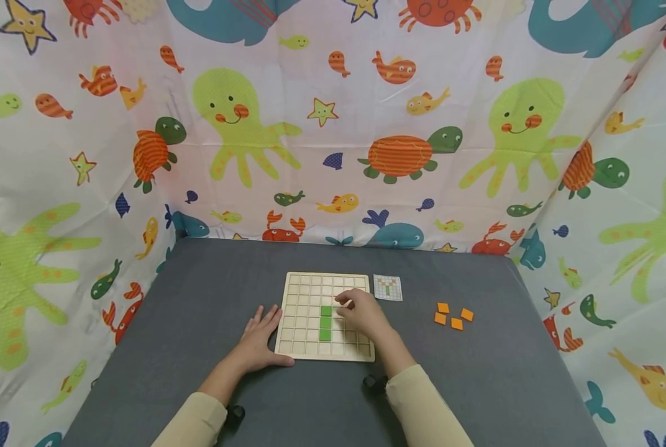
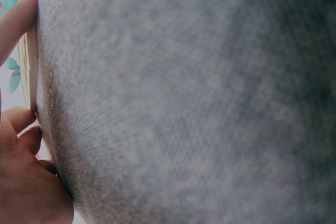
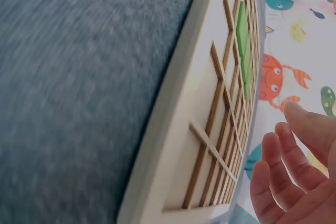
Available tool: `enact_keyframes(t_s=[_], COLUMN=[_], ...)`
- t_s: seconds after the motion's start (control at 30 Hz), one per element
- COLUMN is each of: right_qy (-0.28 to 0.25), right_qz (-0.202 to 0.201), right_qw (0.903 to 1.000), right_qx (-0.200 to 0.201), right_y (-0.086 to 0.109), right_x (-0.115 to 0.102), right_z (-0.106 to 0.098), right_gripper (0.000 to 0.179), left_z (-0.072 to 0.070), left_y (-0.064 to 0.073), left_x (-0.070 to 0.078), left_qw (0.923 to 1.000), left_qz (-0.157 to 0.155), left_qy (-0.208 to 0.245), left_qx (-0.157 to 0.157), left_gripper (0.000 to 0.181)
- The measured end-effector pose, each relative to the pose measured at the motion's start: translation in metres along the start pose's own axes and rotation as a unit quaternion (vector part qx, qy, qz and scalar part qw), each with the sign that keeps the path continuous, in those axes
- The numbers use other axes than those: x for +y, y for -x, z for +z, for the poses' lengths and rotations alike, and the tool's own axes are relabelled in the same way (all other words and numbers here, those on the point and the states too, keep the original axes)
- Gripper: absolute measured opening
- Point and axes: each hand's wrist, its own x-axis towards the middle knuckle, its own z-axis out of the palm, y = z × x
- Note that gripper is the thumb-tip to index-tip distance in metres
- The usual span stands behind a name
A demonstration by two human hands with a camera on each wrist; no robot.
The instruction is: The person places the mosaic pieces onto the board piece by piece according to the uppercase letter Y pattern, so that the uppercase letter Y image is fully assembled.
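Big grey table (image 1: 199, 323) inside a sea-creature curtain (image 1: 333, 124) that wraps three sides, probably just to keep the background out. Dead centre: wooden grid board (image 1: 310, 292), laid flat and square to the person. Column of three green tiles (image 1: 325, 323) sitting in the cells right of the board's middle.

Left hand (image 1: 260, 338) at 9 o'clock of the board, flat on the table, fingers straight and pressed against the board's edge, holding nothing; looks like bracing so the board won't slide. Left wrist view backs that up: fingertips (image 2: 21, 14) right on the wooden rim.

Right hand (image 1: 361, 313) over the board at about 3 o'clock of the green column, fingers bent toward a cell. Pinching a tile or empty? Can't tell.

Small pattern card (image 1: 387, 287) just beside the board's far right corner. Four orange tiles (image 1: 453, 315) loose, well apart at 3 o'clock.
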Motion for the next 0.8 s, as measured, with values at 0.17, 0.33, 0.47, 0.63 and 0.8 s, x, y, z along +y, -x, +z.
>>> enact_keyframes(t_s=[0.17, 0.33, 0.47, 0.63, 0.8], right_qy=[-0.002, 0.002, 0.004, -0.002, 0.004], right_qz=[-0.004, -0.004, 0.003, 0.004, 0.017], right_qw=[0.9997, 0.9989, 0.9984, 0.9982, 0.9973], right_qx=[0.023, 0.047, 0.057, 0.060, 0.071], right_y=[0.009, 0.017, 0.023, 0.027, 0.030], right_x=[0.002, 0.005, 0.009, 0.014, 0.020], right_z=[-0.010, -0.019, -0.022, -0.027, -0.033], right_gripper=[0.025, 0.025, 0.024, 0.026, 0.026], left_z=[0.000, 0.001, 0.001, 0.000, 0.000], left_y=[0.000, 0.000, 0.001, 0.000, 0.000], left_x=[0.000, -0.001, -0.002, -0.003, -0.002], left_qw=[1.0000, 1.0000, 1.0000, 1.0000, 1.0000], left_qz=[0.001, 0.000, -0.002, -0.003, -0.005], left_qy=[0.000, 0.002, 0.007, 0.001, -0.002], left_qx=[0.000, 0.002, -0.001, 0.004, 0.002], left_gripper=[0.130, 0.130, 0.130, 0.130, 0.131])
